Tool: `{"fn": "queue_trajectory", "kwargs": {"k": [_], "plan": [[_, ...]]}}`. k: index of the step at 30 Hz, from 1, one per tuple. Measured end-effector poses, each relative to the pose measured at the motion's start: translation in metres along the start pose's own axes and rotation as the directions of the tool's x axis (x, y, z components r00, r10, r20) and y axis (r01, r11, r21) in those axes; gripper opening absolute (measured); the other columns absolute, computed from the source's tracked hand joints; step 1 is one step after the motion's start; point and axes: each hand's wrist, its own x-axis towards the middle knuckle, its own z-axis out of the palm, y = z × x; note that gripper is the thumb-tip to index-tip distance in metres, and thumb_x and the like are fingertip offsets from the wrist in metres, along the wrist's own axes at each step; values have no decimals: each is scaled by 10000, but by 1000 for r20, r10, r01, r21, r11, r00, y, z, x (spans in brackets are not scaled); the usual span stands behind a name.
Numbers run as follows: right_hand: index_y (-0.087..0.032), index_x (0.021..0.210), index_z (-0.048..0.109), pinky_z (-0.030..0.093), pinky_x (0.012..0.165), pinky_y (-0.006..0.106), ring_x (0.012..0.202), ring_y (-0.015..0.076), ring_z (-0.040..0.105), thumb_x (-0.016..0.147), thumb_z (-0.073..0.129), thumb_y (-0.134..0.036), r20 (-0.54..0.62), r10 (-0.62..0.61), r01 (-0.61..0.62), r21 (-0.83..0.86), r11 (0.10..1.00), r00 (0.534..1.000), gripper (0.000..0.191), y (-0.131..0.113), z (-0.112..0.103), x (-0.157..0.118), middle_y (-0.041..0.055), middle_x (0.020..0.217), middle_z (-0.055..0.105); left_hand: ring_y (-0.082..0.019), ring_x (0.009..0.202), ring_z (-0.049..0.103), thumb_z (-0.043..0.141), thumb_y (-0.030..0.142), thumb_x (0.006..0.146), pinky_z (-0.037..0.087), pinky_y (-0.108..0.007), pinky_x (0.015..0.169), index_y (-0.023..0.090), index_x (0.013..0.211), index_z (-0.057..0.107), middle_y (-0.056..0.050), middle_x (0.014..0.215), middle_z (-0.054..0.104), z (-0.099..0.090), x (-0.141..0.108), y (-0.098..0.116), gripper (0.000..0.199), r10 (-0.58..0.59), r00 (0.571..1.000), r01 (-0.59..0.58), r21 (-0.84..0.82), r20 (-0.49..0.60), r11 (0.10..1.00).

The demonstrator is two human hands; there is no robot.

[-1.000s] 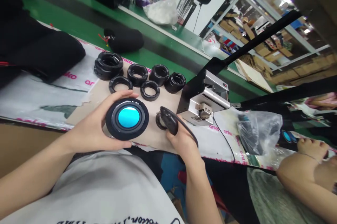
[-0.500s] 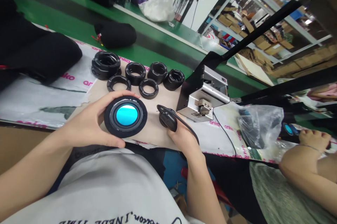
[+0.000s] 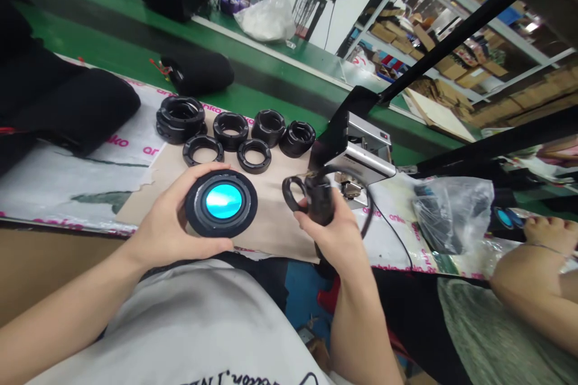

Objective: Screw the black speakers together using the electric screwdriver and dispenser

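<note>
Round black lens sits in the left hand as the black handheld tool rises

Compared with the frame half a second ago, the right hand has lifted the tool off the beige sheet and moved it rightward; a thin black ring, which lay on the sheet a second ago, now shows tilted against the tool's left side.

The left hand curves around the lens in a C, fingers at its far rim and thumb along its near rim. The right hand is closed around the tool, thumb pressed to its near side, and a black cable loops past the wrist.

The lens faces up over the sheet's near left part, its glass glowing bright cyan inside a wide matte rim. Beyond it stand black ribbed rings, with a silver-and-black machine to the right.
</note>
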Motion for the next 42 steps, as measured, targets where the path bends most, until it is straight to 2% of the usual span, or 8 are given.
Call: {"fn": "queue_trajectory", "kwargs": {"k": [5, 12, 19, 24, 27, 33, 38, 42], "plan": [[-211, 1109, 725, 615, 750, 272, 816, 146, 720, 855, 897, -309, -82, -264, 275, 351, 895, 961, 323, -49, -19, -19, 19, 1030, 784, -358, 1301, 743, 1030, 440, 661, 672, -497, 1070, 392, 1470, 610, -52, 1425, 728, 34, 5, 0, 913, -47, 996, 44, -38, -82, 998], [-280, 1180, 692, 596, 700, 245, 759, 126, 693, 868, 837, -107, -26, -524, 521, 156, 839, 852, 385, -65, -16, -25, -42, 932, 748, -389, 1471, 619, 1074, 469, 620, 554, -572, 1228, 380, 1645, 402, -104, 1561, 615, 47, 12, -4, 1229, -15, 1000, 12, -100, -25, 995], [-243, 1287, 719, 663, 937, 392, 1079, 263, 747, 766, 1006, -310, 91, -343, 282, 396, 874, 935, 599, -63, -28, -5, 41, 1129, 781, -438, 1582, 493, 1042, 563, 648, 423, -659, 1317, 408, 1641, 420, -117, 1706, 485, 44, 11, -7, 1182, 1, 1000, -2, -56, -14, 998], [-308, 1467, 661, 483, 1317, 381, 1516, 255, 572, 689, 1065, -289, 227, -495, 327, 517, 791, 839, 877, -44, -22, 27, -2, 1556, 647, -450, 1569, 506, 1062, 530, 614, 472, -677, 1284, 434, 1654, 388, -103, 1691, 493, 42, 9, -8, 1243, -42, 999, 42, -56, 7, 998], [-273, 1368, 723, 502, 1301, 386, 1491, 262, 595, 704, 1058, -314, 231, -549, 375, 519, 768, 803, 745, -40, -16, 34, 16, 1506, 683, -445, 1578, 498, 1052, 459, 645, 499, -662, 1273, 464, 1666, 355, -75, 1690, 491, 38, 9, -7, 1236, -57, 998, 58, -40, 40, 997], [-323, 1441, 668, 512, 1301, 415, 1479, 285, 615, 643, 1086, -253, 207, -536, 331, 591, 735, 819, 903, -39, -9, 26, -2, 1492, 688, -415, 1550, 544, 1024, 427, 701, 523, -597, 1262, 369, 1656, 370, -117, 1656, 531, 36, 12, 4, 1159, -79, 995, 81, -27, 59, 996], [-351, 1374, 700, 545, 1276, 438, 1396, 289, 672, 569, 1109, -204, 19, -496, 408, 541, 735, 868, 915, -43, 4, 8, -16, 1383, 738, -405, 1551, 545, 1026, 429, 701, 509, -564, 1278, 325, 1630, 394, -131, 1654, 538, 38, 16, 8, 1128, -83, 995, 87, -69, 62, 994], [-331, 1252, 705, 679, 1092, 369, 1236, 246, 759, 574, 1098, -172, 0, -346, 273, 613, 741, 938, 800, -47, 17, -2, -32, 1260, 772, -401, 1577, 515, 1006, 396, 745, 480, -554, 1305, 338, 1612, 432, -112, 1685, 509, 36, 17, 8, 1041, -59, 994, 68, -101, 94, 993]]}}
